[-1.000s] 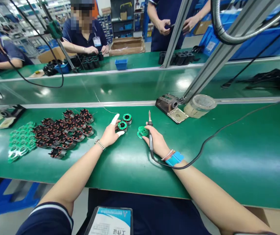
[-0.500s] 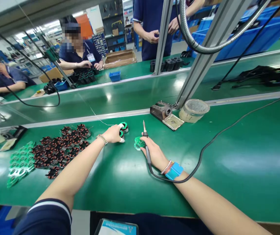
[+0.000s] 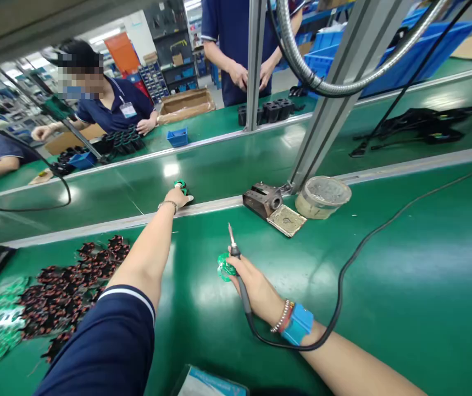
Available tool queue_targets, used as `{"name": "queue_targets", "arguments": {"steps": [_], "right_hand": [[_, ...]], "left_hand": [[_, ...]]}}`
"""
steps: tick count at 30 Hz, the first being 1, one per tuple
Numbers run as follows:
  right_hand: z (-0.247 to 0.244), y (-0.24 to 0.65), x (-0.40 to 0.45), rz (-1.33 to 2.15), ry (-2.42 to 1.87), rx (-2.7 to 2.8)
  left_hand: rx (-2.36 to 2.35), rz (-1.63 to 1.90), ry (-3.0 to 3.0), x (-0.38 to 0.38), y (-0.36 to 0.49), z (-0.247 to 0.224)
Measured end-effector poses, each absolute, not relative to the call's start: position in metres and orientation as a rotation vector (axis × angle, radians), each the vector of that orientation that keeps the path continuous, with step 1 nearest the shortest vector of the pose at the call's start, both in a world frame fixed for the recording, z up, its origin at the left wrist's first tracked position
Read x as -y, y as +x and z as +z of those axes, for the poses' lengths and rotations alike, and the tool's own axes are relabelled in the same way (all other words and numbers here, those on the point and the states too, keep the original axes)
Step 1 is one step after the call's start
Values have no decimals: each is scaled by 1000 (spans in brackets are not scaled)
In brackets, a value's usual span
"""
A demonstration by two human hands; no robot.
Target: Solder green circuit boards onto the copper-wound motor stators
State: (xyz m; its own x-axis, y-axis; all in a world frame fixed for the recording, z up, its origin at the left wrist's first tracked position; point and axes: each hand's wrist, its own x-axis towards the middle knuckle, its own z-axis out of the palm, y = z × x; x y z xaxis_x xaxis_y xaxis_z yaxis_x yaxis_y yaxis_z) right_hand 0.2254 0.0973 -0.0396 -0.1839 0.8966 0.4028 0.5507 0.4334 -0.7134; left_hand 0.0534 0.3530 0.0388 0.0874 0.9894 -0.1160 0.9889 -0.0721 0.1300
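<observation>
My left hand reaches out over the far metal edge strip, its fingers around green-topped motor stators at the sunken green belt. Whether these rest on the belt, I cannot tell. My right hand is closed around a soldering iron, its tip pointing up and away from me. The same hand also pinches a few green ring-shaped circuit boards above the bench. At the left lie many copper-wound stators and, beside them, rows of green circuit boards.
A dark metal iron stand with a solder-stained pad stands near a round tub. The iron's black cable crosses the right side. A metal post rises behind. Co-workers sit and stand across the belt.
My left hand has carried the green-topped stators from the bench forward to the belt. My right hand still holds the soldering iron and boards. The view has shifted.
</observation>
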Motion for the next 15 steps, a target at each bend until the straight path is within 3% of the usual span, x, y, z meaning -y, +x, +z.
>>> {"name": "queue_targets", "arguments": {"steps": [6, 11, 15], "right_hand": [[-41, 225, -98, 519, -1232, 1870], [-39, 224, -99, 473, -1191, 1869], [-38, 223, -101, 376, -1194, 1831]], "left_hand": [[-1967, 60, 2245, -311, 11, 62], [-1948, 151, 2437, -215, -75, 79], [-2008, 69, 2436, -141, -114, 61]]}}
